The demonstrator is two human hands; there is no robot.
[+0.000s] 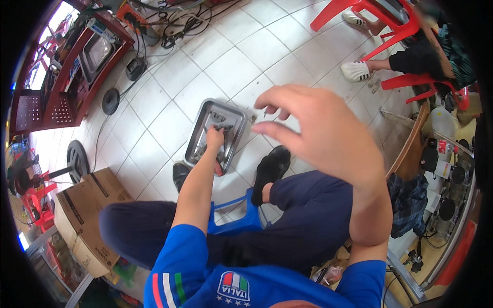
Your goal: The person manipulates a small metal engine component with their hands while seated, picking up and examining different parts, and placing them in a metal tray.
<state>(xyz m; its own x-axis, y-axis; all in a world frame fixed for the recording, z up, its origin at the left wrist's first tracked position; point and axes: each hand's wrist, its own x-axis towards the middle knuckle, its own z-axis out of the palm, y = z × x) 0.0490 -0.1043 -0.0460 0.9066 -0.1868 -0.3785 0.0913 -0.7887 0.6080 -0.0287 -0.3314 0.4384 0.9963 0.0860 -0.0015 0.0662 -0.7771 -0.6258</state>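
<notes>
A silver metal tray [239, 134] lies on the floor between my feet, with several small dark metal parts [218, 116] in it. My left hand [215, 137] reaches down into the tray. Its fingers are closed at a dark part there, but what they grip is too small to make out. Raised above my right leg, my right hand [323, 128] is large in view and slightly blurred. Its thumb and curved fingers stand apart, and I see nothing held between them. A red-handled item [218, 168] rests at the tray's near end.
A blue plastic stool [233, 222] shows between my legs. Left stand a cardboard box [87, 200], a black round base [78, 160] and a red metal rack [61, 97]. Cables [182, 31] lie at the back. Another person's shoe [355, 71] and red stools [334, 15] are at far right.
</notes>
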